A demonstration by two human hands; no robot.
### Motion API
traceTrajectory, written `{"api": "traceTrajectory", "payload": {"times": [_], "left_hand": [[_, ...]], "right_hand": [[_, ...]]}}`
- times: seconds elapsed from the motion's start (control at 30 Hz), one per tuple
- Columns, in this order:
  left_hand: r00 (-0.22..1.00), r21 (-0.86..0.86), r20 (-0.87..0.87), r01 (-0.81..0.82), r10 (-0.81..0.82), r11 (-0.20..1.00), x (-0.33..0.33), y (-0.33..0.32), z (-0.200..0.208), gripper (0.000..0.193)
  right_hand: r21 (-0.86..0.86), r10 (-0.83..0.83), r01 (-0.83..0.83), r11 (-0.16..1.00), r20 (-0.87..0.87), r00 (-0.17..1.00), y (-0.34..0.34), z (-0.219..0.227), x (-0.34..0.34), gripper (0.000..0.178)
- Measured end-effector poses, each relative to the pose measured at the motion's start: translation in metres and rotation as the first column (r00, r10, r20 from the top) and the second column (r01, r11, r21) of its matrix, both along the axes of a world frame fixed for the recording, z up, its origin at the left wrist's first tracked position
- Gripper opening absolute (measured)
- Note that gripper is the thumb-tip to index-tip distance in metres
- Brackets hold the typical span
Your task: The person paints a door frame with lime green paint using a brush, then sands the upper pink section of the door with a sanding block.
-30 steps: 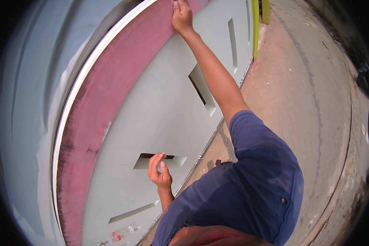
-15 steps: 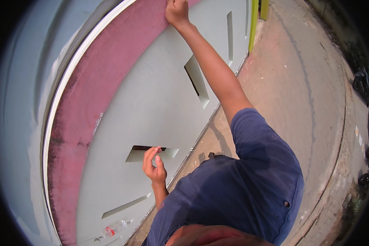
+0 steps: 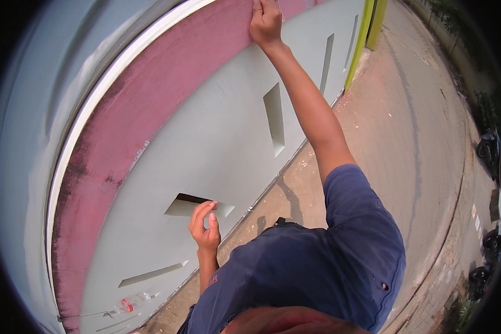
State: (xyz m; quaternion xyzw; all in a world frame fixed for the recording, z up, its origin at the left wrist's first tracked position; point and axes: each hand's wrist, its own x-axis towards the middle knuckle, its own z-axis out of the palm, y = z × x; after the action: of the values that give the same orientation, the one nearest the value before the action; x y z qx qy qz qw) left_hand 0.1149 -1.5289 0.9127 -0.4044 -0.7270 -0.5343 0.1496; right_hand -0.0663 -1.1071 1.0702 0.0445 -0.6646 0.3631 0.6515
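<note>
My right arm reaches up to the top of the view, where my right hand [image 3: 266, 23] is closed against the faded pink band [image 3: 145, 111] of a wall. Its fingertips are cut off by the upper edge, and whatever they may hold cannot be made out. Lower down, my left hand [image 3: 205, 228] is raised with curved fingers, the thumb apart and nothing between them. It hovers in front of a slanted recessed opening [image 3: 178, 209] in the pale grey wall [image 3: 206, 139]; whether it touches the wall is unclear.
A clear plastic bottle with a red label [image 3: 132, 303] is at the wall's lower left, by a thin cord or wire. More narrow slots [image 3: 274, 119] run along the wall. A yellow-green post [image 3: 362, 42] stands at its far end. Paved road [image 3: 395, 156] lies to the right, with parked motorcycles [image 3: 487, 153] beyond.
The whole view has turned slightly, so the wall's far end sits farther right and the bottle farther left. My right hand appears farther right, still at the pink band. My left hand keeps its curve.
</note>
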Motion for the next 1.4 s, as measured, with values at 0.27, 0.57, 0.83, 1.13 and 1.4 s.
{"api": "traceTrajectory", "payload": {"times": [0.27,0.57,0.83,1.13,1.4], "left_hand": [[0.997,0.185,0.083,-0.006,-0.009,0.983,-0.003,-0.005,0.001,0.019],[0.977,0.298,0.208,-0.011,-0.054,0.955,0.000,-0.011,-0.005,0.020],[0.979,0.270,0.206,-0.050,-0.007,0.962,-0.003,-0.014,-0.007,0.021],[0.975,0.272,0.196,-0.152,0.101,0.950,0.016,-0.037,-0.008,0.021],[0.978,0.277,0.180,-0.149,0.101,0.949,0.017,-0.035,-0.009,0.019]], "right_hand": [[0.127,-0.001,0.011,0.992,-0.076,0.997,-0.073,0.033,0.027,0.052],[0.185,-0.038,0.075,0.980,-0.197,0.980,-0.057,0.042,0.032,0.043],[0.353,0.172,-0.156,0.923,-0.014,0.985,-0.162,-0.014,0.038,0.051],[-0.145,-0.073,0.040,0.989,-0.230,0.970,-0.014,-0.027,-0.005,0.045],[0.279,-0.010,0.048,0.959,-0.136,0.991,-0.128,-0.045,0.022,0.046]]}}
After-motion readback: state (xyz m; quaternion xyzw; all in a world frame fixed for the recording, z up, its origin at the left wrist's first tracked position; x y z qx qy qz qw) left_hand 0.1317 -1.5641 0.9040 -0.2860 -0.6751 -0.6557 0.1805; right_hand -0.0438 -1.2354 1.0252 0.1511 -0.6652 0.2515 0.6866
